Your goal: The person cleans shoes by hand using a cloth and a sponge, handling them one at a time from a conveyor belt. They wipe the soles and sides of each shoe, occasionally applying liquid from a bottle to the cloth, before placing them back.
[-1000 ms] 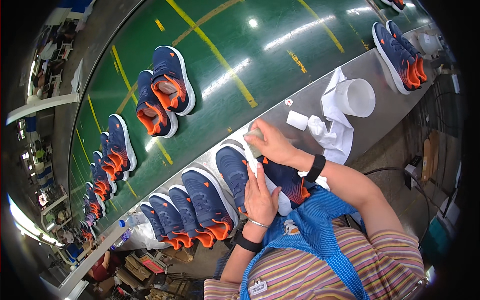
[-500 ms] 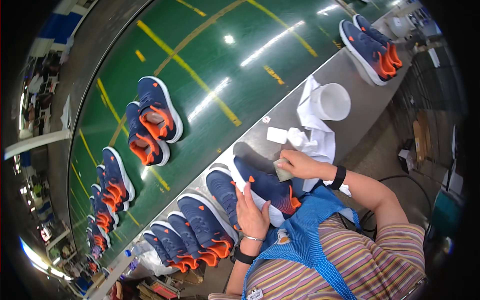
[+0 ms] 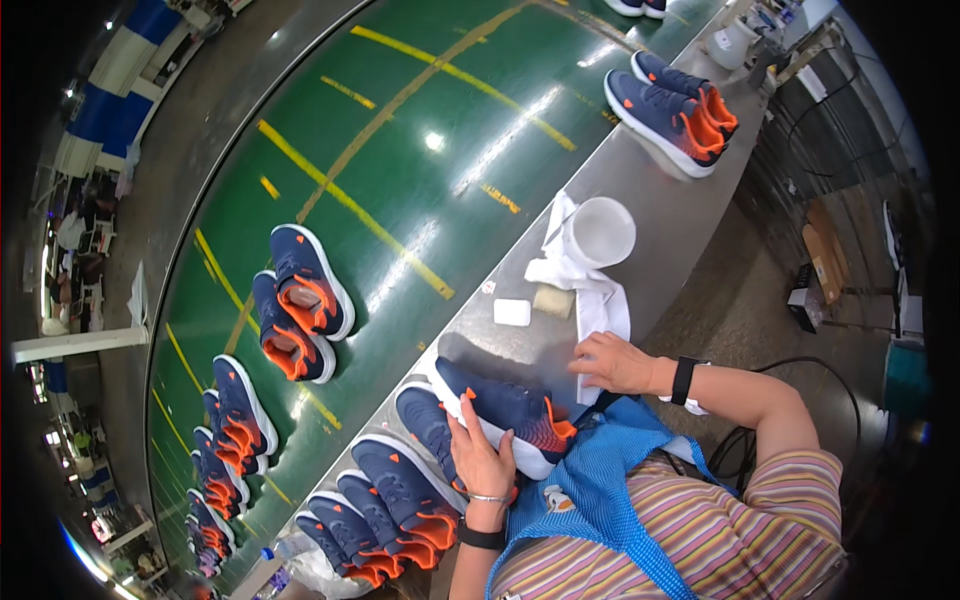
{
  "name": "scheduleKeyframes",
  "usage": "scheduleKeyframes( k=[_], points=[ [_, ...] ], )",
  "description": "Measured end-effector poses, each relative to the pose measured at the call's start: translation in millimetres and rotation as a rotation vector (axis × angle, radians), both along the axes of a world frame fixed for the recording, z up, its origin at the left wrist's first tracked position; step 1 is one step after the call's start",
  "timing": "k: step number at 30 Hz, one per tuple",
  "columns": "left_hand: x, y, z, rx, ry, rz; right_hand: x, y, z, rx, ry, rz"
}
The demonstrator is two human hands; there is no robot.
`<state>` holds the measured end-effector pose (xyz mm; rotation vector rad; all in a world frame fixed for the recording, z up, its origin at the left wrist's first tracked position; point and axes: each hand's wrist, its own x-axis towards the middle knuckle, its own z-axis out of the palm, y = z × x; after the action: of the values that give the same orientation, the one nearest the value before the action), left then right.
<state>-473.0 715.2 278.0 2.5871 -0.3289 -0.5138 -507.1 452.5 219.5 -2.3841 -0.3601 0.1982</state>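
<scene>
My left hand [image 3: 484,462] grips a navy running shoe [image 3: 497,398] with an orange collar lining, its fingers pressed along the white sole. The shoe is tilted on its side, toe pointing away and heel close to my blue apron [image 3: 600,480]. Another navy shoe [image 3: 424,415] lies directly beside it, partly covered by my hand. To the right, my right hand [image 3: 612,362] is above the near end of a long white cloth [image 3: 603,312], its fingers loosely bent and no tool visible in them. A yellowish sponge block [image 3: 553,301] rests beside the cloth, next to a white block [image 3: 512,312].
A white tub [image 3: 600,232] stands on the grey metal ledge [image 3: 672,215]. Several navy shoes [image 3: 385,500] line the ledge at left, and a pair [image 3: 668,115] sits at the far right. More pairs [image 3: 305,300] are on the green surface [image 3: 400,190] with yellow lines.
My right hand has let go of the sponge block, which now lies by the white block, and has drawn back over the cloth. My left hand still holds the shoe. The view has shifted.
</scene>
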Motion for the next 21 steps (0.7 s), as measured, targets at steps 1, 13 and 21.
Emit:
scheduleKeyframes(
  k=[1, 13, 21],
  points=[
    [-1, 1, 1, 0.001, -0.023, -0.005, -3, -7, -6, -0.057, 0.042, 0.041],
    [1, 1, 0, -0.065, -0.052, 0.074, 13, 68, -3, 0.408, 0.347, -0.089],
    [-70, 75, -1, -0.257, -0.158, 0.491, 10, 92, -7, 1.031, 0.943, -0.267]
  ],
)
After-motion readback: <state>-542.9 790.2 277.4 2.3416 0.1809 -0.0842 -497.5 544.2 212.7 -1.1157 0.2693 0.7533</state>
